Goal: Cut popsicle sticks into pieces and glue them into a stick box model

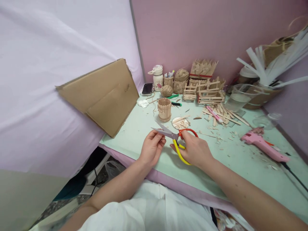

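My right hand (196, 149) is wrapped round the handles of a pair of scissors (174, 135), one loop red and the other yellow. Their blades are spread apart and point left, over the fingertips of my left hand (152, 146). The left fingers are pinched together beside the lower blade; whatever they hold is too small or hidden to name. Just beyond the blades stands a small wooden-stick cup (165, 110), upright. To its right lies a round white lid (181, 123) with cut stick pieces on it.
A pink glue gun (264, 146) lies at right, its cord trailing off the edge. Wooden sticks (223, 114) are heaped near a clear plastic cup (238, 99). Twine balls (181, 77), a white bottle (158, 78) and small stick crates (209, 93) line the back. A cardboard sheet (103, 96) leans at left.
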A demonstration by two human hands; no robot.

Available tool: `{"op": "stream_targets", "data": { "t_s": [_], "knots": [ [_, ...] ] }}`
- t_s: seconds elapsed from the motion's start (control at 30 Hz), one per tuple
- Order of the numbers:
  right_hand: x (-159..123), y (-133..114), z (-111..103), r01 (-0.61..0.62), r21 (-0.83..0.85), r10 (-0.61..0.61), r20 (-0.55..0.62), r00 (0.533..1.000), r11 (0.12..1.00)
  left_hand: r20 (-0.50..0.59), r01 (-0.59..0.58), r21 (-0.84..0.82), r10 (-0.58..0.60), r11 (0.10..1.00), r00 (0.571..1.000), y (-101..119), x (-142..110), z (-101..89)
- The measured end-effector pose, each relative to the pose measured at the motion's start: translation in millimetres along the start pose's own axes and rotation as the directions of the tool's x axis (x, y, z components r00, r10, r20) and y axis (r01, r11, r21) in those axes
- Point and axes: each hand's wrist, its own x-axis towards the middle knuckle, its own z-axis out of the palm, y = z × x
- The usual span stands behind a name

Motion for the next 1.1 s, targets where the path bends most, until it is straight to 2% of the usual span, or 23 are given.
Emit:
{"op": "stream_targets", "data": {
  "t_s": [0.27, 1.1],
  "knots": [
    [-1.6, -1.7, 0.6, 0.005, -0.046, -0.006, -0.033, 0.999, 0.999, -0.013, -0.04, -0.02, 0.04, 0.999, 0.999, -4.5, -2.2, 2.7],
    [-3.4, -4.9, -3.2, -0.013, -0.13, 0.023, 0.078, 0.997, 0.991, -0.093, -0.012, -0.038, 0.009, 0.999, 0.996, -8.7, 1.5, 0.1]
  ]
}}
